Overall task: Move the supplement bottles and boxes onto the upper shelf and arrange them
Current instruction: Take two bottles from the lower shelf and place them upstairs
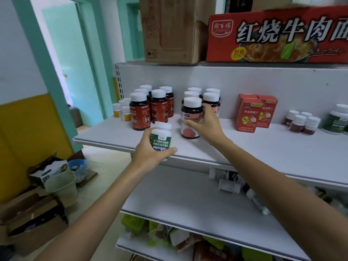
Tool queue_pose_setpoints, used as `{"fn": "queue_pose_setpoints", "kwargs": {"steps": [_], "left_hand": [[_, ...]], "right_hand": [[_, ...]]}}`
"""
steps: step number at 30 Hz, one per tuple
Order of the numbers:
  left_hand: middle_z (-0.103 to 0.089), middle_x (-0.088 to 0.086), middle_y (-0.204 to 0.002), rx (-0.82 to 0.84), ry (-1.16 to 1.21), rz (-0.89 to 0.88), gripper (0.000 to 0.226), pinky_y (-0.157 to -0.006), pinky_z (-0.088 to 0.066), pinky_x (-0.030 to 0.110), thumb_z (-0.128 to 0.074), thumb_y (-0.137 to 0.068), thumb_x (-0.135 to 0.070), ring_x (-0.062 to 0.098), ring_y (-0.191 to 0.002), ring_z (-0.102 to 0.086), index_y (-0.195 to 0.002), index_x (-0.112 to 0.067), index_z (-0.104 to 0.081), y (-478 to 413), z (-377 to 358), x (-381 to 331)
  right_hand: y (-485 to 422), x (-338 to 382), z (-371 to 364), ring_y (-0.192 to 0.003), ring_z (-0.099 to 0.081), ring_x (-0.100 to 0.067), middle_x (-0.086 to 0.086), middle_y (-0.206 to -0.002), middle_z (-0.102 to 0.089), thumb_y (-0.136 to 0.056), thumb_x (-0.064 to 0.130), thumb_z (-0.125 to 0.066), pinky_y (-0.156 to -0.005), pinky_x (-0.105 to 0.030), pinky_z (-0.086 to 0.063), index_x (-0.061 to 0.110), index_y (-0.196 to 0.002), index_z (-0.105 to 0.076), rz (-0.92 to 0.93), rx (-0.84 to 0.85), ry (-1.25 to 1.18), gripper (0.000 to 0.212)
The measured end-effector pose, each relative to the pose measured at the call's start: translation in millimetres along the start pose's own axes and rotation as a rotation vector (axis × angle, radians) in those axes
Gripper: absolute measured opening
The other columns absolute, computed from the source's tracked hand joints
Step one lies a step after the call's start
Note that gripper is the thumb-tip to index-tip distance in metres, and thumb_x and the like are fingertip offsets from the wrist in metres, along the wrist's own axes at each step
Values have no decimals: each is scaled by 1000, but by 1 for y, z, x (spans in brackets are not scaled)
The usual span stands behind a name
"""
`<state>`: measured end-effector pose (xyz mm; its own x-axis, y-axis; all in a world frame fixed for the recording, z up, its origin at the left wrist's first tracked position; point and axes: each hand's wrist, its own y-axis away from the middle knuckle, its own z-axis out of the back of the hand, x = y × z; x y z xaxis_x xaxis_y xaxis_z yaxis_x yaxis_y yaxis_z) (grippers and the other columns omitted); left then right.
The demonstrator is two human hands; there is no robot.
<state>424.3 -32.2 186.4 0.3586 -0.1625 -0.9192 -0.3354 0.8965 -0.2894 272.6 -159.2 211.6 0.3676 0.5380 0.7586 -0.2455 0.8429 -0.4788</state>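
On the upper shelf (244, 147) we count five red-labelled bottles (140, 113) at the left, five pink-labelled bottles (211, 99) beside them, at least three red boxes (246, 117), and four small dark bottles (299, 123) further right. Our right hand (207, 125) curls round the front pink bottle (190, 117), thumb across its label and fingers behind. That bottle stands upright on the shelf, white cap up, just ahead of the other four. Our left hand (148, 147) grips one green-labelled bottle (161, 140) round its lower half, at the shelf's front edge. Its long axis runs nearly upright, cap up, label facing us. Whether it touches the shelf we cannot tell. On the lower shelf (178, 194) about three bottles (228, 186) lie on their sides.
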Motion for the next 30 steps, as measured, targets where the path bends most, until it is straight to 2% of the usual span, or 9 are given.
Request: {"fn": "queue_pose_setpoints", "kwargs": {"steps": [2, 4, 7, 11, 15, 18, 21, 26, 30], "left_hand": [[-61, -6, -90, 37, -44, -48, 61, -70, -52, 23, -84, -64, -19, 11, -80, -60, -111, -25, -45, 1, 1, 3], [-61, -4, -88, 41, -13, -71, 57, -66, -53, 23, -82, -65, -15, 13, -77, -59, -108, -22, -45, 2, 2, 3], [-59, -6, -84, 16, 84, -105, 52, -59, -51, 16, -78, -70, -9, 13, -74, -59, -105, -20, -42, 8, -7, -9], [-61, -9, -82, 141, 195, -191, 47, -71, -58, 43, -70, -59, -21, 4, -66, -64, -95, -28, -41, 10, -47, -39], [-63, -10, -89, 250, 234, -212, 45, -77, -56, 48, -77, -61, -27, 12, -81, -65, -91, -34, -45, 13, -104, -62], [-63, 0, -102, 310, 222, -264, 44, -81, -55, 44, -79, -65, -30, 16, -91, -63, -97, -34, -49, 24, -152, -79], [-64, -2, -97, 402, 235, -311, 42, -78, -55, 37, -77, -70, -19, 18, -87, -64, -102, -29, -52, 40, -197, -98], [-63, 0, -104, 566, 218, -349, 48, -82, -53, 34, -78, -67, -18, 18, -94, -61, -108, -22, -52, 63, -266, -119], [-54, 0, -122, 692, 173, -428, 70, -93, -49, 33, -80, -68, -32, 15, -110, -55, -125, -20, -42, 69, -313, -128]], "right_hand": [[0, -5, -2, -106, -55, -19, -4, -122, -55, -76, 26, -76, -87, -26, -47, 10, -128, -36, -11, -18, 95, 67], [7, -10, 1, -108, -56, -23, -6, -123, -55, -73, 28, -77, -91, -39, -48, 12, -131, -33, -48, -35, 129, 74], [24, -5, 10, -101, -53, -16, 1, -112, -50, -79, 23, -74, -84, -29, -44, 10, -130, -37, -96, -125, 74, 65], [49, 14, 37, -96, -57, -16, -3, -112, -56, -92, 27, -57, -79, -32, -53, 6, -128, -44, -192, -184, -95, 43], [81, 24, 97, -78, -65, -9, -2, -88, -67, -99, 30, -44, -62, -24, -52, 12, -98, -62, -222, -166, -276, 26], [113, 24, 142, -74, -64, -6, 4, -82, -67, -96, 31, -48, -62, -25, -55, 19, -90, -63, -248, -153, -340, 20], [143, 14, 180, -77, -65, -14, -2, -83, -66, -89, 14, -62, -65, -29, -56, 12, -90, -60, -238, -239, -259, 3], [175, -16, 241, -77, -62, -24, -10, -76, -58, -75, 17, -76, -65, -34, -51, 5, -82, -52, -261, -412, -132, 28], [182, -48, 288, -92, -68, -27, -18, -101, -67, -75, 21, -75, -77, -43, -58, 13, -115, -53, -282, -488, -141, 47]]}}
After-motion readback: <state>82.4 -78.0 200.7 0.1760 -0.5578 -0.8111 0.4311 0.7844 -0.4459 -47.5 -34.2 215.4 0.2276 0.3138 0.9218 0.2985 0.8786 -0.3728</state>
